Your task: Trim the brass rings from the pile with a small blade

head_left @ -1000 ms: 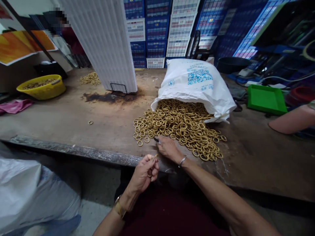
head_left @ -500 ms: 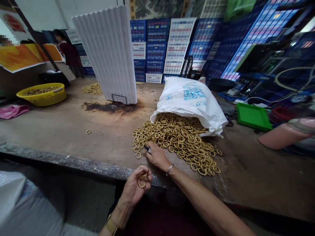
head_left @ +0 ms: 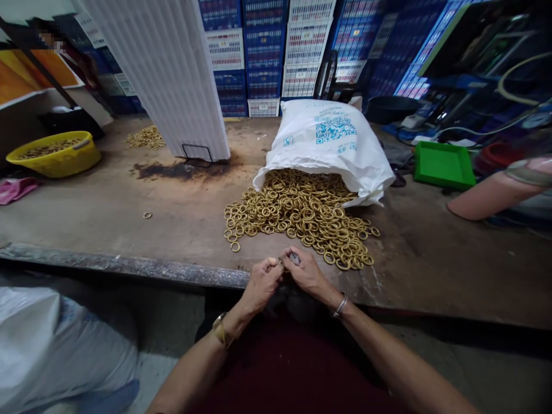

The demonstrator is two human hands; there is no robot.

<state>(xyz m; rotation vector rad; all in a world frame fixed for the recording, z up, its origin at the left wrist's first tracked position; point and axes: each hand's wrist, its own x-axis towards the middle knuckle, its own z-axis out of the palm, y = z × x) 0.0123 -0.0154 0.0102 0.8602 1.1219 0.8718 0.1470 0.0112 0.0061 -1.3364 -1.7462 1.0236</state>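
Note:
My left hand is closed at the table's front edge, its fingertips pinching a gold ring that is mostly hidden. Against it, my right hand is closed around a small grey tool whose tip points to the left fingertips. Just beyond both hands lies a heap of gold rings, spilling from the mouth of a white sack with blue print. A single ring lies apart on the left of the table.
A white corrugated panel stands on the brown table. To the left is a yellow basin of rings; to the right are a green tray and a pink cylinder. Stacked crates stand behind.
My right hand has drawn back from the ring heap to meet my left hand, which has moved up and right. The view has tilted down.

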